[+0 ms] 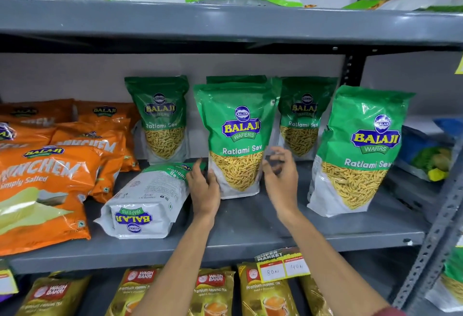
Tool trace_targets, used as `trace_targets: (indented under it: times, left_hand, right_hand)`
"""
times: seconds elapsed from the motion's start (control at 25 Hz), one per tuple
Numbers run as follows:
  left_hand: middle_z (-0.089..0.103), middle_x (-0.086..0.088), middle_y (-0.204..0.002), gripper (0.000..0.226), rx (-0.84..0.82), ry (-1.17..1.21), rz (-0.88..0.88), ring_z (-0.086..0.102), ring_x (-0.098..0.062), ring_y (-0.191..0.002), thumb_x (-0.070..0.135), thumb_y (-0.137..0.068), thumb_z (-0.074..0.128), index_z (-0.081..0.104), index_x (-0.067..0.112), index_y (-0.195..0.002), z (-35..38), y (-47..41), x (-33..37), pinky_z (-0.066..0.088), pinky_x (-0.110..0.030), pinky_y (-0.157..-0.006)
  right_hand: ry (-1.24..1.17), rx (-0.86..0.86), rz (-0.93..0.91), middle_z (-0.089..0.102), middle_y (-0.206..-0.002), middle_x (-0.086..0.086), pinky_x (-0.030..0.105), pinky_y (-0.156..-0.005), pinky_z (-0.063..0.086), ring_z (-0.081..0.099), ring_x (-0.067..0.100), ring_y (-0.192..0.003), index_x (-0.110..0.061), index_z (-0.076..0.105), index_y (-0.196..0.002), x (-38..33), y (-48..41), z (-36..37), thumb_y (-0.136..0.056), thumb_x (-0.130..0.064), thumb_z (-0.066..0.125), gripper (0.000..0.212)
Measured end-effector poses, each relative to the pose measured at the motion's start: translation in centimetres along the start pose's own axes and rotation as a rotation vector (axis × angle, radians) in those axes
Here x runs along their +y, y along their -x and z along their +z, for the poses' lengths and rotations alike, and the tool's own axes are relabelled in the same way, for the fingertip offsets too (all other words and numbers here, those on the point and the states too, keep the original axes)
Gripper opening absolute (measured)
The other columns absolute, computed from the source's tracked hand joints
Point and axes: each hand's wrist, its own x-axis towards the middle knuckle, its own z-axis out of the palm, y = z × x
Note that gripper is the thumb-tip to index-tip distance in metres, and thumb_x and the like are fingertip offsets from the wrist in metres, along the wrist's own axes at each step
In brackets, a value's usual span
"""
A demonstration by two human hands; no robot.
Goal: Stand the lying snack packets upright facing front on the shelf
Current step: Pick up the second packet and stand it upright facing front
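Two bare forearms, one sleeve edge

The left hand (204,190) and right hand (281,180) wear no gloves, rings or watch. Both forearms are uncovered to the frame's bottom, where a dark red sleeve (390,312) edge shows on the right arm.

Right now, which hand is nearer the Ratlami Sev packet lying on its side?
Left. The left hand is beside the lying packet; the right hand is beyond the upright middle packet.
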Motion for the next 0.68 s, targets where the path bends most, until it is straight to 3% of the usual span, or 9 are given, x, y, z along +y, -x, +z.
trace_targets:
  times: [0.12, 0.16, 0.24, 0.32, 0.48, 0.68]
  left_hand:
    - [0.066, -0.022, -0.098, 0.022, -0.014, -0.050, 0.020, 0.061, -0.037, -0.095, 0.011, -0.101, 0.041, 0.059, -0.001, -0.102, 0.1, -0.1, -0.2, 0.040, -0.035, -0.074]
    - [0.065, -0.022, -0.092, 0.021, -0.010, -0.066, 0.028, 0.061, -0.038, -0.089, 0.010, -0.101, 0.041, 0.059, 0.000, -0.096, 0.1, 0.0, -0.1, 0.036, -0.033, -0.070]
    - [0.064, -0.023, -0.087, 0.021, -0.005, -0.104, 0.043, 0.061, -0.040, -0.084, 0.009, -0.100, 0.040, 0.057, 0.000, -0.090, 0.0, 0.3, 0.1, 0.035, -0.034, -0.066]
    - [0.065, -0.026, -0.086, 0.023, -0.004, -0.146, 0.044, 0.061, -0.043, -0.083, 0.011, -0.100, 0.040, 0.056, -0.001, -0.089, 0.0, 0.7, 0.5, 0.037, -0.038, -0.067]
    - [0.068, -0.027, -0.096, 0.026, -0.077, -0.208, 0.013, 0.062, -0.044, -0.093, 0.016, -0.102, 0.040, 0.059, -0.002, -0.101, -0.3, 1.0, 1.3, 0.045, -0.041, -0.076]
    - [0.065, -0.020, -0.131, 0.042, -0.214, -0.274, -0.010, 0.056, -0.040, -0.124, 0.022, -0.102, 0.042, 0.052, 0.012, -0.142, -1.6, 2.5, 1.4, 0.046, -0.042, -0.103]
  right_hand:
    - [-0.003, -0.299, 0.292, 0.061, -0.127, -0.008, 0.016, -0.088, 0.046, 0.057, 0.007, -0.111, -0.022, 0.046, -0.145, 1.8, -2.5, 0.3, -0.106, -0.025, 0.049, 0.039]
    - [0.035, -0.374, 0.346, 0.061, -0.132, -0.008, 0.021, -0.093, 0.050, 0.058, 0.009, -0.116, -0.021, 0.047, -0.145, 2.4, -2.7, 0.5, -0.108, -0.029, 0.044, 0.038]
    - [0.129, -0.400, 0.348, 0.063, -0.138, 0.004, 0.044, -0.106, 0.051, 0.060, 0.022, -0.126, -0.019, 0.051, -0.140, 3.1, -2.8, 0.7, -0.109, -0.033, 0.039, 0.036]
    - [0.157, -0.383, 0.346, 0.063, -0.139, 0.008, 0.052, -0.110, 0.047, 0.059, 0.027, -0.128, -0.019, 0.052, -0.138, 2.8, -2.6, 0.7, -0.109, -0.032, 0.037, 0.036]
    - [0.196, -0.376, 0.389, 0.063, -0.139, 0.006, 0.040, -0.107, 0.047, 0.058, 0.024, -0.125, -0.020, 0.055, -0.137, 1.2, -1.8, -0.5, -0.109, -0.030, 0.036, 0.035]
    - [0.285, -0.379, 0.334, 0.062, -0.139, 0.007, 0.027, -0.090, 0.036, 0.056, 0.022, -0.115, -0.022, 0.054, -0.141, 0.7, -0.4, -2.8, -0.110, -0.031, 0.033, 0.038]
